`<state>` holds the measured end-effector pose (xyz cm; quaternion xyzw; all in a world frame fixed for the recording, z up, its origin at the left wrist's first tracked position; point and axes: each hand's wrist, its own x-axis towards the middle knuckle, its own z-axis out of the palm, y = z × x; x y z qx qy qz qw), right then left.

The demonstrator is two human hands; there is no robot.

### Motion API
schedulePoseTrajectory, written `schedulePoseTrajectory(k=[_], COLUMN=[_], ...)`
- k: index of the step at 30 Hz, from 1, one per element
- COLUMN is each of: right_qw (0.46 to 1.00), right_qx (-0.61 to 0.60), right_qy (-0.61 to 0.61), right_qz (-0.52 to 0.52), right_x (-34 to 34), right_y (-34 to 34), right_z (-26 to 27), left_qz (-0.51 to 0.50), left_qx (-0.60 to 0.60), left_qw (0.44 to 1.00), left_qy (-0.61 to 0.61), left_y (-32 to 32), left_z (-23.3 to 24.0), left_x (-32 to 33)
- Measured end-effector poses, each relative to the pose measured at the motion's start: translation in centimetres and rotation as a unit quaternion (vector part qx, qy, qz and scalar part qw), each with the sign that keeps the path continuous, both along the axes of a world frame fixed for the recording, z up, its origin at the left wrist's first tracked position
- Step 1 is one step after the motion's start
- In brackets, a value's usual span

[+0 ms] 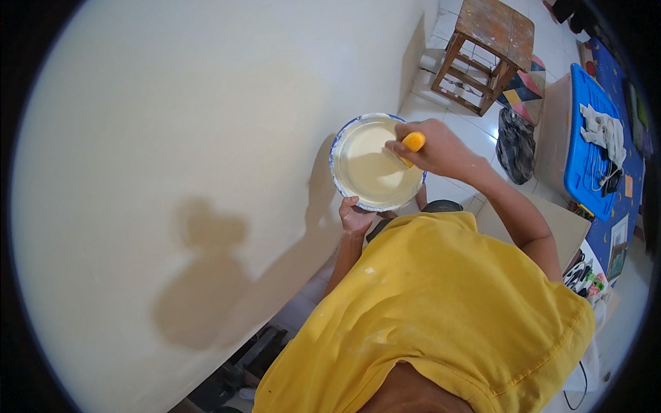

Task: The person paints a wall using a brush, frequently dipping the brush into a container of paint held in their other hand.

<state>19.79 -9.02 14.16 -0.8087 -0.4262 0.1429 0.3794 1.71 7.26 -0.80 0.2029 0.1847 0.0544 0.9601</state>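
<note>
My left hand (356, 216) grips the near rim of a round basin (336, 178) with a blue edge, its thumb over the lip. Cream-coloured paint (367, 149) fills the lower part of the basin, and pale smears coat its rim. In my right hand (439, 147) is a tool with a yellow handle (414, 141), held over the right side of the basin. A flat edge below the handle reaches toward the paint; whether it is a brush or a scraper is hard to tell.
A pale wall (181, 129) rises close on the left, bearing my shadow. Ahead stands a stained wooden stool (496, 26) on white floor tiles (423, 108). To the right are a black plastic bag (516, 147), a storage box with a blue lid (581, 139) and a beige box (542, 222).
</note>
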Motion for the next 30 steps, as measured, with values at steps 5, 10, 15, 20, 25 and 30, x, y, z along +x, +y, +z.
schedulePoseTrajectory(k=[5, 10, 15, 20, 25, 30], right_qw=[0.969, 0.887, 0.831, 0.78, 0.884, 0.946], right_qx=[0.083, 0.21, 0.276, 0.308, 0.249, 0.193], right_qy=[0.212, 0.389, 0.47, 0.531, 0.395, 0.256], right_qz=[-0.092, -0.13, -0.114, -0.118, -0.029, 0.055], right_x=[1.4, 2.1, 1.6, 1.5, 2.0, 2.4], right_y=[-3.0, -5.9, -7.4, -8.4, -9.0, -9.2], right_z=[-0.1, -2.9, -5.4, -5.8, -3.5, -0.4], left_qz=[0.024, 0.04, 0.035, 0.031, 0.026, 0.033], left_qx=[-0.013, -0.026, -0.04, -0.044, -0.03, -0.016], left_qw=[1.0, 0.999, 0.998, 0.998, 0.999, 0.999], left_qy=[-0.007, -0.01, -0.026, -0.025, -0.021, -0.013], left_y=[-0.7, -1.3, -1.6, -1.8, -1.9, -1.9], left_z=[0.7, 1.4, 1.5, 2.3, 2.9, 3.0], left_x=[0.2, 0.6, 0.6, 0.9, 1.0, 0.9])
